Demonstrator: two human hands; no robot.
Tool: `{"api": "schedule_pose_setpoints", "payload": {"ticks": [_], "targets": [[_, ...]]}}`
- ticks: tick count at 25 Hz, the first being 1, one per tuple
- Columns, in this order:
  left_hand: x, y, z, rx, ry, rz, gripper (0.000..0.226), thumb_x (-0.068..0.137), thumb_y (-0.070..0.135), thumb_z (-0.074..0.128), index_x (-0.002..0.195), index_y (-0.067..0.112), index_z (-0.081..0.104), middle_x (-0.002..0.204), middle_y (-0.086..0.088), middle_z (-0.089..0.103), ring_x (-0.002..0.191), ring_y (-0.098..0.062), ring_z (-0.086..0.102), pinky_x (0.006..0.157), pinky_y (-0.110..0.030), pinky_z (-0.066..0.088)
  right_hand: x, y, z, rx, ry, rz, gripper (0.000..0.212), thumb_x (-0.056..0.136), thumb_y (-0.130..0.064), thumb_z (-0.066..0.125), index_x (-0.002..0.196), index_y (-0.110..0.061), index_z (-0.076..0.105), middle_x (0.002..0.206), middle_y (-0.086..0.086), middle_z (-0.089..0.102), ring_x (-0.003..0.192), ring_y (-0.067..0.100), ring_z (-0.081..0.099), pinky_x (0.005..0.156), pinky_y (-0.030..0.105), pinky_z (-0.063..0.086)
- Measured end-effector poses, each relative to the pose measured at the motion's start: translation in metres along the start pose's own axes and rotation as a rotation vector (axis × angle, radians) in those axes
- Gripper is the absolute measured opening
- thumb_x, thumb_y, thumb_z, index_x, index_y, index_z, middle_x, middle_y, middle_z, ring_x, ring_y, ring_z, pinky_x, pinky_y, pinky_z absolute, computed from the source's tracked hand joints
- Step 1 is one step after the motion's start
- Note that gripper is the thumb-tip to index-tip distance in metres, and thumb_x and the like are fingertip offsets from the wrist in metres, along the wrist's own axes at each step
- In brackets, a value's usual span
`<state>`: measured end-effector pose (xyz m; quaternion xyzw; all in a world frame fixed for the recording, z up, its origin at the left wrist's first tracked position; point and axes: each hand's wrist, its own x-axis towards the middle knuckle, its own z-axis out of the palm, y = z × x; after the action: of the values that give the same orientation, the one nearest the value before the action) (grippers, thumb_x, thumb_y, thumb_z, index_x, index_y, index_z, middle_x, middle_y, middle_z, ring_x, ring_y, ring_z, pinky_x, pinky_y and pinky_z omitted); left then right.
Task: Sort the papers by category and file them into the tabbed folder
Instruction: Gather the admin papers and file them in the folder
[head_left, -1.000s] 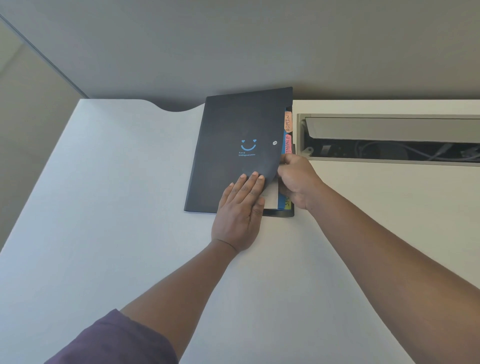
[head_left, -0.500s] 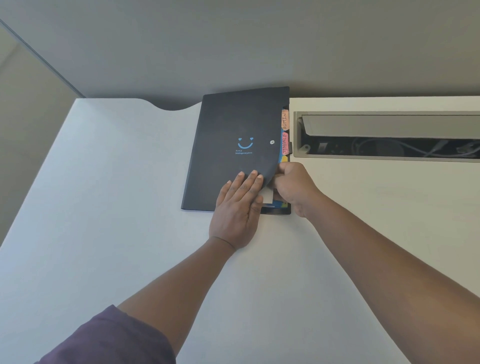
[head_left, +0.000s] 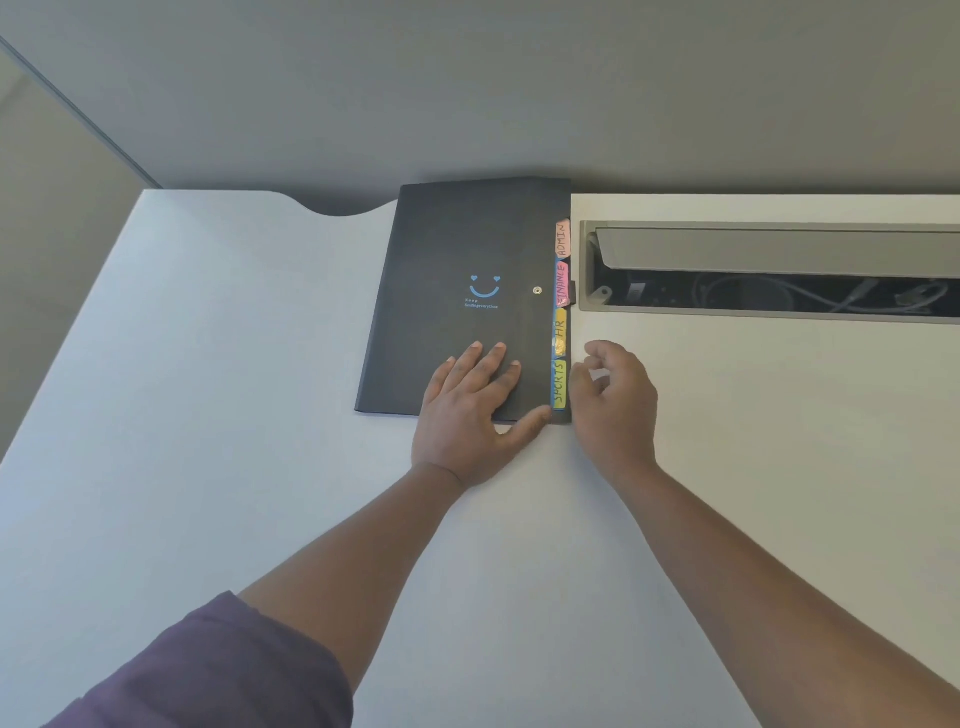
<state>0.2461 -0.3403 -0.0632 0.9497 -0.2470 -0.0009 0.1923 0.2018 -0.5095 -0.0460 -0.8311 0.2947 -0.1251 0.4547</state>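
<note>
A black tabbed folder (head_left: 457, 249) with a blue smiley print lies closed at the far middle of the white desk (head_left: 208, 415). Coloured tabs (head_left: 561, 312) marked ADMIN, FINANCE, HR and SPORTS stick out along its right edge. My left hand (head_left: 467, 410) lies flat on the folder's near right corner, fingers straight, thumb along the near edge. My right hand (head_left: 613, 400) hovers just right of the tabs with loosely curled fingers and holds nothing. No loose papers show.
An open cable tray (head_left: 769, 270) with a raised grey lid and cables inside is sunk into the desk right of the folder. A grey wall runs behind the desk, whose far edge has a curved cutout (head_left: 337, 208).
The lifted cover corner has dropped flat and the white sheet is now hidden inside. My right hand has let go of the folder's edge and drawn slightly right. My left hand still presses the cover.
</note>
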Motion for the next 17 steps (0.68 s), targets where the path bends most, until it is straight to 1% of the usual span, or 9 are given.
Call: {"api": "schedule_pose_setpoints", "payload": {"ticks": [2,4,6,8,9,10,11,14,17], "targets": [[0.000,0.001,-0.001,-0.015,-0.004,-0.026,0.067,0.096,0.066,0.038,0.142,0.024,0.063,0.160,0.003,0.047,0.155,-0.020,0.031,0.128,-0.042,0.019,-0.004,0.004,0.004,-0.036,-0.021,-0.035,0.034,0.098,-0.018,0.062,0.131,-0.009,0.064,0.124,0.005,0.067,0.082,0.016,0.061,0.084,0.032,0.050],[0.000,0.002,-0.002,-0.012,-0.002,-0.037,0.064,0.096,0.061,0.039,0.144,0.024,0.061,0.161,0.004,0.045,0.155,-0.019,0.029,0.129,-0.040,0.016,0.002,0.003,0.001,-0.045,-0.039,-0.017,0.039,0.096,-0.016,0.062,0.135,-0.009,0.062,0.130,0.005,0.065,0.084,0.016,0.061,0.088,0.030,0.047],[-0.001,0.003,-0.004,0.039,-0.006,-0.045,0.070,0.093,0.067,0.042,0.146,0.025,0.057,0.163,0.003,0.041,0.156,-0.022,0.027,0.129,-0.044,0.014,0.017,0.000,-0.002,-0.024,-0.077,0.035,0.043,0.095,-0.016,0.062,0.137,-0.011,0.061,0.132,0.002,0.064,0.089,0.020,0.064,0.093,0.029,0.047],[0.000,0.005,-0.007,0.109,-0.041,-0.052,0.084,0.086,0.080,0.043,0.151,0.027,0.049,0.166,0.004,0.035,0.158,-0.025,0.020,0.127,-0.053,0.009,0.033,-0.007,-0.006,0.015,-0.148,0.078,0.044,0.092,-0.021,0.062,0.136,-0.016,0.062,0.121,-0.007,0.064,0.102,0.022,0.066,0.098,0.040,0.054],[0.000,0.007,-0.010,0.135,-0.067,-0.060,0.091,0.082,0.086,0.042,0.153,0.029,0.044,0.168,0.006,0.031,0.158,-0.026,0.016,0.126,-0.057,0.006,0.039,-0.010,-0.007,0.037,-0.184,0.091,0.045,0.091,-0.025,0.061,0.135,-0.019,0.062,0.114,-0.013,0.063,0.108,0.023,0.066,0.097,0.047,0.057],[0.000,0.008,-0.011,0.154,-0.089,-0.069,0.098,0.079,0.090,0.041,0.156,0.030,0.039,0.169,0.007,0.026,0.159,-0.026,0.012,0.126,-0.059,0.002,0.044,-0.014,-0.007,0.059,-0.208,0.099,0.044,0.091,-0.026,0.061,0.134,-0.020,0.063,0.110,-0.016,0.061,0.110,0.024,0.066,0.096,0.050,0.057],[0.000,0.009,-0.012,0.164,-0.101,-0.077,0.103,0.077,0.093,0.040,0.158,0.030,0.034,0.170,0.007,0.023,0.159,-0.028,0.010,0.126,-0.060,0.000,0.048,-0.017,-0.006,0.063,-0.220,0.097,0.041,0.091,-0.025,0.061,0.132,-0.020,0.064,0.109,-0.015,0.061,0.111,0.024,0.065,0.096,0.051,0.057],[0.002,0.011,-0.014,0.157,-0.110,-0.100,0.110,0.073,0.096,0.041,0.160,0.031,0.026,0.171,0.007,0.018,0.159,-0.028,0.007,0.126,-0.060,-0.001,0.064,-0.023,-0.005,-0.048,-0.200,-0.003,0.020,0.095,-0.017,0.058,0.115,-0.012,0.063,0.112,0.001,0.063,0.107,0.026,0.062,0.091,0.046,0.057],[0.003,0.011,-0.014,0.151,-0.108,-0.112,0.113,0.072,0.097,0.040,0.161,0.030,0.024,0.171,0.007,0.018,0.159,-0.027,0.008,0.126,-0.059,0.000,0.081,-0.027,-0.004,-0.209,-0.241,-0.105,0.019,0.096,-0.012,0.056,0.114,-0.011,0.062,0.094,0.005,0.067,0.092,0.027,0.066,0.080,0.048,0.060]]}}
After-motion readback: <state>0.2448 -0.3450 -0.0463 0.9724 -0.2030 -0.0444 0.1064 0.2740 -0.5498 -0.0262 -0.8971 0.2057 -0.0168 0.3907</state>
